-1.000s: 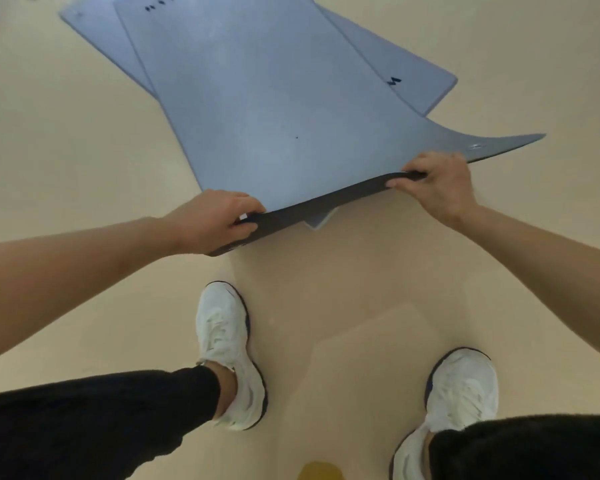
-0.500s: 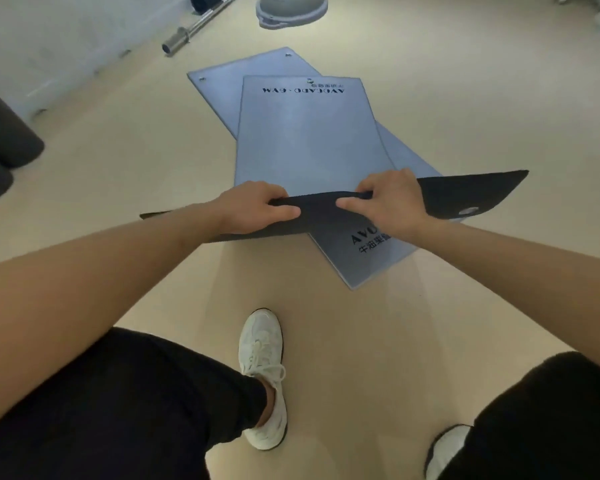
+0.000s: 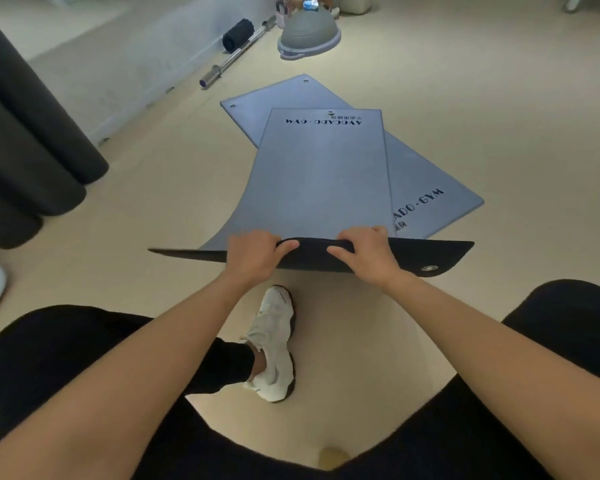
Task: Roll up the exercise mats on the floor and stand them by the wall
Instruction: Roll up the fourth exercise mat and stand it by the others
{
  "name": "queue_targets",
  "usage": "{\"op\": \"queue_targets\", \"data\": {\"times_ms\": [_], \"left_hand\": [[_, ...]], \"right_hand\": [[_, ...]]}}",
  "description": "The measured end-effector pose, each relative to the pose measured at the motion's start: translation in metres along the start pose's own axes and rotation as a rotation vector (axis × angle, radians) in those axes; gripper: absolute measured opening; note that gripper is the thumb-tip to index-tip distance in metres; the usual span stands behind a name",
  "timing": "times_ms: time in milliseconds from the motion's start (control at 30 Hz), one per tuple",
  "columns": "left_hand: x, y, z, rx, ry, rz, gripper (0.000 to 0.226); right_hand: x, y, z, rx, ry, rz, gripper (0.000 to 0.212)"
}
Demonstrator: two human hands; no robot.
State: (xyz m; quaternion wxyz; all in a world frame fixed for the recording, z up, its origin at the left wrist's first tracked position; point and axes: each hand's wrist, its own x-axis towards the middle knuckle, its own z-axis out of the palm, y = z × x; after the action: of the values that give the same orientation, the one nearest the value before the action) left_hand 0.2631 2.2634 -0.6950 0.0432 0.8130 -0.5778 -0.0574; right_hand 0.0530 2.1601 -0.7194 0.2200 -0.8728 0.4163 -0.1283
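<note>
Down at the bottom of the view, your black trousers frame a white shoe planted on the pale floor. Just beyond the shoe, your left hand and right hand sit close together on the near end of the top mat. Each hand grips it with fingers curled over the lifted edge and a thumb pressed on the dark underside turned toward you. That near end is raised off the floor and bent back, so the black underside shows as a wide strip, with a metal eyelet near its right corner. Past your hands the top mat's grey face runs away flat, printed "AVOCADO · GYM" at the far end. It lies on a second grey mat, skewed beneath it and sticking out to the right and at the far left corner. To your left, thick dark rolls sit by the wall. Farther along the wall lie a steel barbell and a black foam roller, with a grey balance dome just beside them.
</note>
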Motion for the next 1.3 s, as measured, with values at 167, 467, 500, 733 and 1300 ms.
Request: {"op": "queue_targets", "data": {"times_ms": [167,467,500,733,1300], "left_hand": [[-0.051,0.006,0.025,-0.177,-0.06,-0.176,0.066],[-0.08,-0.02,0.055,-0.281,-0.252,-0.192,0.065],[-0.082,-0.024,0.062,-0.293,-0.278,-0.181,0.066],[-0.089,-0.035,0.088,-0.113,-0.214,0.008,0.05],[-0.064,-0.034,0.229,0.309,-0.228,0.424,0.11]], "right_hand": [[-0.043,0.004,-0.006,-0.19,0.025,-0.167,0.055],[-0.065,-0.011,0.039,-0.122,-0.172,-0.073,0.029],[-0.067,-0.012,0.045,-0.087,-0.23,-0.026,0.028],[-0.085,-0.005,0.081,0.014,-0.388,0.236,0.028],[-0.016,0.1,0.189,0.08,-0.521,0.39,0.036]]}}
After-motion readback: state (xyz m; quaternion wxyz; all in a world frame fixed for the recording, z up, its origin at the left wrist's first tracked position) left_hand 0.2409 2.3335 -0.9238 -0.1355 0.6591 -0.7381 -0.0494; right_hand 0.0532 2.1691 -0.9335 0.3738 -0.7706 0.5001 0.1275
